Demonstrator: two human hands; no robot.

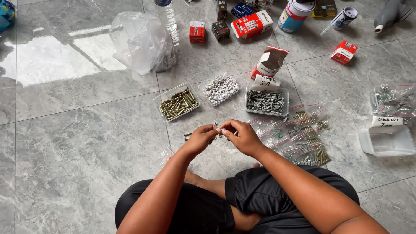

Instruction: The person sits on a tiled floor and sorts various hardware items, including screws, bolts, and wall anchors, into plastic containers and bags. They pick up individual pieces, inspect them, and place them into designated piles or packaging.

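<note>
You are pinching a small screw and plug (218,130) between both hands, your left hand (200,138) and right hand (243,136) meeting fingertip to fingertip above the floor tiles (78,143). Its long axis is running left-right between them. The tray of brass screws (177,103) is lying ahead, nearer your left hand.

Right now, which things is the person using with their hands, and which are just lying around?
In use: left hand and right hand, pinching a small fastener; tray of brass screws; tray of grey plugs; bagged screws.

Lying about: plastic bag, water bottle, red boxes, tin.
</note>
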